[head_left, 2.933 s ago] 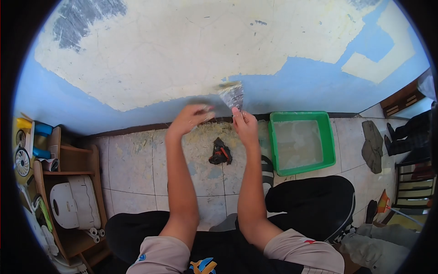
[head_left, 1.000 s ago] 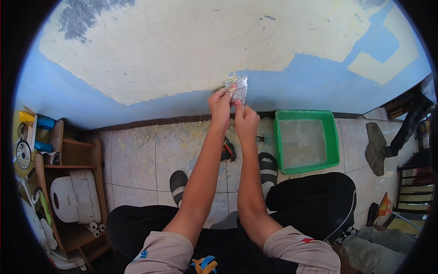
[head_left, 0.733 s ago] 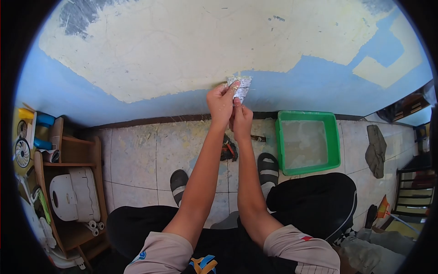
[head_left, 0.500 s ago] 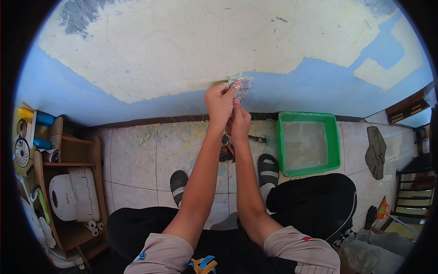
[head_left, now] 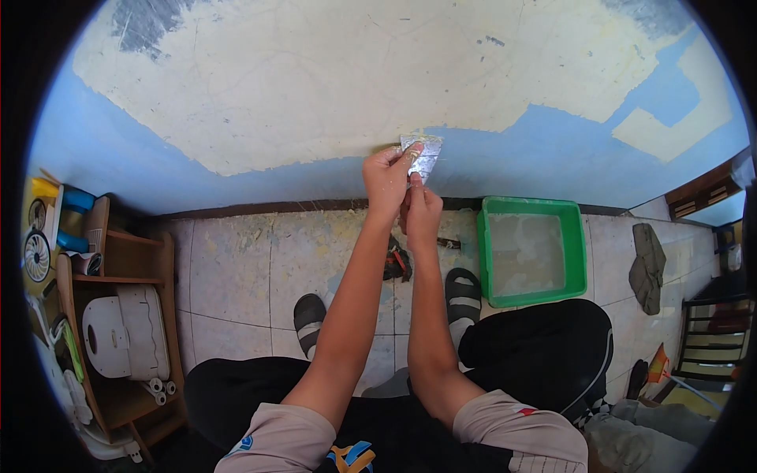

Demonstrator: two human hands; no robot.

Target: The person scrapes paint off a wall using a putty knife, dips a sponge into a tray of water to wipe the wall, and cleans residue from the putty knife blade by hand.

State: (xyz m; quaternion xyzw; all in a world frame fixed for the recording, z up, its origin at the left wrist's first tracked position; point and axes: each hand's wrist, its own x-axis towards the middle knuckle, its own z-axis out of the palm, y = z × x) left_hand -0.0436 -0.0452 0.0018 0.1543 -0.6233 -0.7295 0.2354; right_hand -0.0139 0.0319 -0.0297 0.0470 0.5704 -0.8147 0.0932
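A scraper with a wide metal blade (head_left: 426, 161) is held up in front of the wall (head_left: 315, 87), whose blue paint is partly gone and shows a cream surface. My right hand (head_left: 422, 209) is closed around its lower end, thumb on the blade's base. My left hand (head_left: 386, 180) pinches the blade's left side, its thumb lying on the blade face near yellowish residue. Below the hands, a dark object with orange parts (head_left: 398, 262) lies on the floor, partly hidden by my right forearm.
To the right sits a green basin (head_left: 582, 248) of cloudy water. A wooden shelf (head_left: 168, 307) with a white appliance (head_left: 126, 335) stands at left. A dark cloth (head_left: 647, 268) lies on the tiles (head_left: 229, 292), near a black chair (head_left: 714, 339) at right.
My left hand has come from apart onto the scraper's blade. The blade has changed its tilt slightly in my hands. Dark-clothed legs at the far right are no longer in view.
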